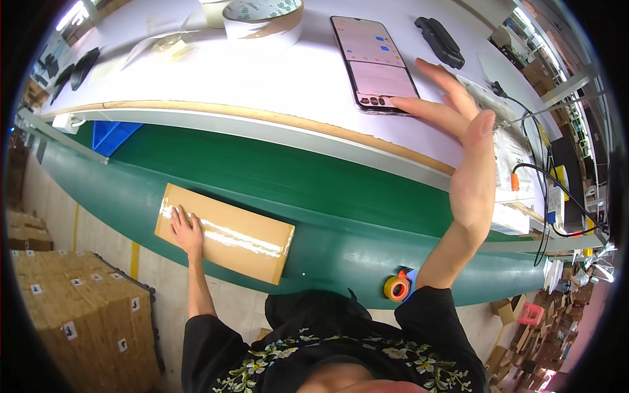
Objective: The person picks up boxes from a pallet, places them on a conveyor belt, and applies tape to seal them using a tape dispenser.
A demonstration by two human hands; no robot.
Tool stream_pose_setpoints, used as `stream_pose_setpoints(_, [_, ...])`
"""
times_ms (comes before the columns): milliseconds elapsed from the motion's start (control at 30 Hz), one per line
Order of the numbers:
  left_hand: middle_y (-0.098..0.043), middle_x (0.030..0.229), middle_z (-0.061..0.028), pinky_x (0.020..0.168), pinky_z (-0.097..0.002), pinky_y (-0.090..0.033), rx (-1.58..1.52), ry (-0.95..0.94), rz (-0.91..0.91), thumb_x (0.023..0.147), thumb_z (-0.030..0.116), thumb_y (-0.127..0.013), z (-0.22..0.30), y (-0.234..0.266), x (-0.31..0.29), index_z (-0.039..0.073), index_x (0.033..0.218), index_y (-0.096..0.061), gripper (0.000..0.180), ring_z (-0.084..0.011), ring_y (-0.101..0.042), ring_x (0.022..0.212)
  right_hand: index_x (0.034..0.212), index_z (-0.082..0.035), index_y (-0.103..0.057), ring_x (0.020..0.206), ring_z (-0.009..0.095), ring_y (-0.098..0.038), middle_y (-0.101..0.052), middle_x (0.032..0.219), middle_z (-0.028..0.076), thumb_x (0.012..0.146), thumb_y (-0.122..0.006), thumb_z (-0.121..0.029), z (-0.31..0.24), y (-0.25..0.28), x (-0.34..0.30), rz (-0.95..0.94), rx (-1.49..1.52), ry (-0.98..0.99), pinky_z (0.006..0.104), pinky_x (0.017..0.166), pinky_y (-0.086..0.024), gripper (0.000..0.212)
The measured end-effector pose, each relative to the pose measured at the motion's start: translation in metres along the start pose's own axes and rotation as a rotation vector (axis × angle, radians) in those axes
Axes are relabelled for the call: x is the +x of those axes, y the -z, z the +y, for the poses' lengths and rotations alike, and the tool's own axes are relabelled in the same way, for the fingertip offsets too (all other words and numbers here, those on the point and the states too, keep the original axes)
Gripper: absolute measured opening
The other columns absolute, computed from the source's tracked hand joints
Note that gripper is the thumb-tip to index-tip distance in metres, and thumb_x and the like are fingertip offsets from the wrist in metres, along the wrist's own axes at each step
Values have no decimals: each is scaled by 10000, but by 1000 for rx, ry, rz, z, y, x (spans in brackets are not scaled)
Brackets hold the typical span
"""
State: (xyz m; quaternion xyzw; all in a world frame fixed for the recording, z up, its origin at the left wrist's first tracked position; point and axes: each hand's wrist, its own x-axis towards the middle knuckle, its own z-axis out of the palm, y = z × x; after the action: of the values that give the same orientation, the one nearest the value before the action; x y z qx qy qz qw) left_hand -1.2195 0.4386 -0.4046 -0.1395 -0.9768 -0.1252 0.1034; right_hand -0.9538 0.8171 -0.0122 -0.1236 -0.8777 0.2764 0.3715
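Observation:
A brown cardboard box (246, 237), sealed with clear shiny tape, lies flat on the green work surface (341, 268). My left hand (186, 232) rests on the box's left end, fingers spread over the tape. On the white shelf (275, 85) above lies a smartphone (373, 62) with its screen lit. My right hand (458, 111) is raised at the phone's lower right, fingers stretched and apart, one fingertip at the bottom edge of the screen. Nothing shows in its grip.
A tape dispenser (398, 286) stands near the right front edge. Tape rolls (265, 19) and a black device (440, 42) sit on the shelf. A blue bin (113, 136) is under it. Cables (544, 170) hang at right. Stacked cartons (85, 314) stand on the left floor.

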Motion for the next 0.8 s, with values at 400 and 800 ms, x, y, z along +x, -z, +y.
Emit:
stream_pose_setpoints(400, [-320, 1460, -120, 1087, -438, -201, -13, -5, 9, 924, 360, -429, -3, -2, -1, 102, 1386, -382, 532, -269, -293, 1343, 926, 29, -686, 1072, 251, -559, -510, 1294, 106, 935, -64, -590, -6, -3, -3, -41, -8, -116, 333, 996, -340, 877])
stream_pose_setpoints(800, [-322, 1459, -119, 1092, -429, -196, -3, -12, 11, 923, 366, -428, -3, -5, 0, 111, 1391, -378, 535, -260, -289, 1347, 920, 31, -683, 1057, 249, -565, -515, 1281, 130, 944, -71, -566, -3, 0, -3, -41, -44, -56, 330, 975, -364, 856])
